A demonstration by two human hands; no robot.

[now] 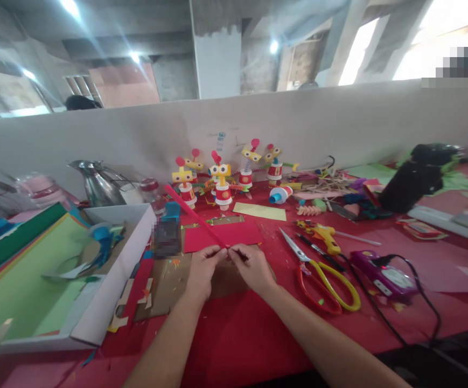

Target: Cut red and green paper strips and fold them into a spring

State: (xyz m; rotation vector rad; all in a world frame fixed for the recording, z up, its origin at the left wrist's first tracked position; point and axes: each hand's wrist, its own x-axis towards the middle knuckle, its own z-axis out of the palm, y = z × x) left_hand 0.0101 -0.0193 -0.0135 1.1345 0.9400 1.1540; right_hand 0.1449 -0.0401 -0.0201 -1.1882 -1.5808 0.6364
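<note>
Between my two hands is a long red paper strip (195, 211), its free end pointing up and to the left. My left hand (205, 267) pinches the strip's near end. Right beside it, the fingertips of my right hand (252, 265) close on the same end, and the two hands nearly touch. Beneath them lie a sheet of red paper (237, 233) and a brown cardboard piece (163, 285). To the right rest large scissors (318, 275) with one red and one yellow handle, blades apart.
Several paper-cup figures (223, 188) stand at the back. On the left is a white box (116, 269) of coloured paper. A yellow glue gun (327, 234), a black pen (318, 250) and a purple power socket (385, 275) lie right, with cables. A metal jug (100, 183) stands behind.
</note>
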